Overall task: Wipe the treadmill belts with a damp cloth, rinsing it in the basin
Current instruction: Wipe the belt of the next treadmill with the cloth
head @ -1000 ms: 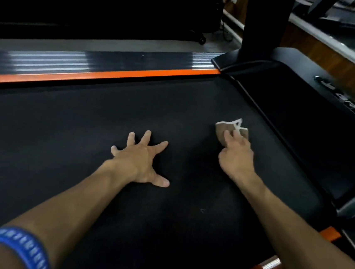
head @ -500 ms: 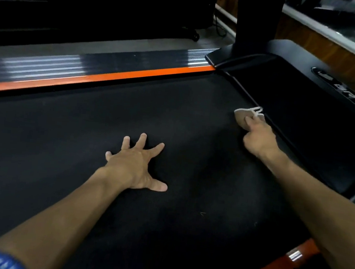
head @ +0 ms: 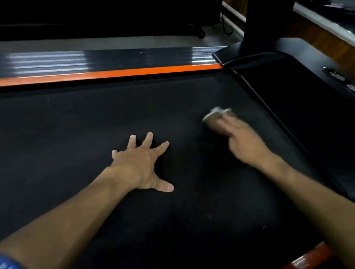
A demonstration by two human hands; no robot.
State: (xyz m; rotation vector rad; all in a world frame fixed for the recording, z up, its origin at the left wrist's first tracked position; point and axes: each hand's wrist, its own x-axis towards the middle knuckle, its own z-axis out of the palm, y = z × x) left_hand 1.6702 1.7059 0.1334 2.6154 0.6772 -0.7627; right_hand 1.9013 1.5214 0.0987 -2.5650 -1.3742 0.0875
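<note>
The black treadmill belt point(head: 84, 147) fills most of the view. My left hand point(head: 141, 165) lies flat on the belt near its middle with the fingers spread. My right hand point(head: 243, 140), blurred by motion, presses a small brownish cloth with a pale edge point(head: 214, 117) onto the belt, a little in from the motor cover's edge. The fingers lie over the cloth and hide its near part. The basin is not in view.
An orange strip and grey ribbed side rail point(head: 104, 71) border the belt's far side. A second orange rail point(head: 302, 265) runs at the near right. The black motor cover point(head: 304, 116) and an upright post point(head: 267, 23) stand at the right. Another dark treadmill point(head: 97, 7) sits beyond.
My right hand has slid the cloth leftward along the belt, away from the motor cover's edge where it was half a second ago. My left hand has stayed planted.
</note>
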